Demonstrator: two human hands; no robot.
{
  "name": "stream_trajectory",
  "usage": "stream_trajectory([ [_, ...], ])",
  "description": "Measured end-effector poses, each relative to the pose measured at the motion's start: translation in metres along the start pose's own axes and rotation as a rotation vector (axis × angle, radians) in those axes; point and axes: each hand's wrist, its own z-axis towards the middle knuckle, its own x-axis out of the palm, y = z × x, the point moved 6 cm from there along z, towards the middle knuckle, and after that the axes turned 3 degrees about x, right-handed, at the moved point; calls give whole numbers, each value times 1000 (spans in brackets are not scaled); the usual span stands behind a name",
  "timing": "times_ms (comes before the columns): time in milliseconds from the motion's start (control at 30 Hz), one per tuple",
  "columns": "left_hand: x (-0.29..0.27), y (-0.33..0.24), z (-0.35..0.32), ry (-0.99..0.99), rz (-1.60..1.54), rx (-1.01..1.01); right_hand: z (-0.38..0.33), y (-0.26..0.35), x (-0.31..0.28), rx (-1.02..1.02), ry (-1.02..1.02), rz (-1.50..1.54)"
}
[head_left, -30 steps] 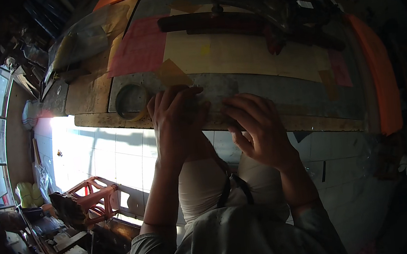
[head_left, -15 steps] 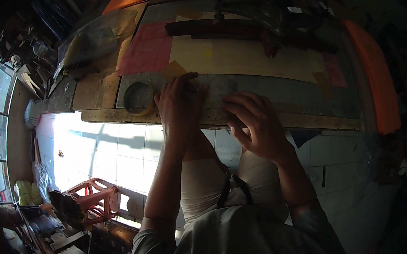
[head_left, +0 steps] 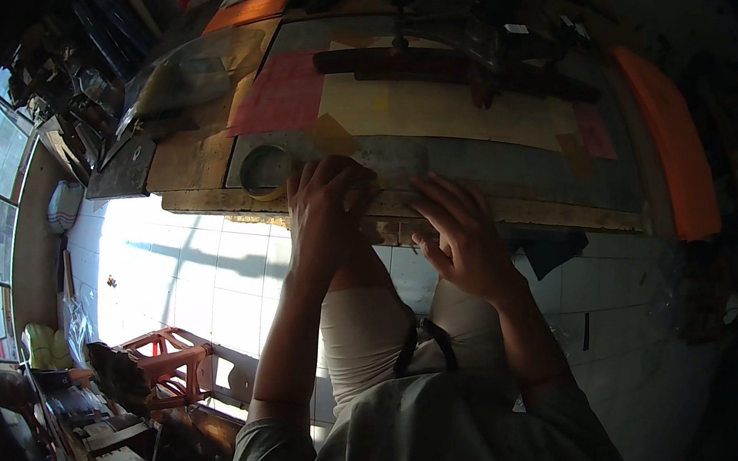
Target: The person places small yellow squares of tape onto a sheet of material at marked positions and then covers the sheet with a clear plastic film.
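Observation:
At the near edge of the workbench (head_left: 549,160), my left hand (head_left: 322,201) is closed, its fingers bent down over the edge; whatever they hold is hidden. A roll of tape (head_left: 266,173) lies flat just left of it, and a small amber square (head_left: 333,134) lies beyond its knuckles. My right hand (head_left: 466,237) is at the same edge with fingers stretched out and thumb apart, nothing visible in it. Between the hands, a faint hazy patch shows on the grey bench surface, too dim to name.
A pink sheet (head_left: 278,93) and a long cream sheet (head_left: 455,105) cover part of the bench. Across the back lies a dark red bar (head_left: 397,64) beside a dark metal tool. An orange strip (head_left: 667,144) runs down the right side. A reddish stool (head_left: 173,365) stands on the floor, left.
The view has shifted slightly. My left fingers have curled down toward the bench edge from a raised position. My right fingers have straightened and spread.

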Motion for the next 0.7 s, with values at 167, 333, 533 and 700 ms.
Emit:
stream_trajectory([
  [167,-15,0,3,68,56,112,-34,10,-8,62,-8,49],
  [333,-60,32,-27,-232,287,-16,-73,7,-20,93,-50,89],
  [533,-71,61,-55,-142,437,33,-74,11,-26,79,-111,150],
  [700,-68,16,-61,-193,-125,-152,-42,36,-27,22,-162,161],
])
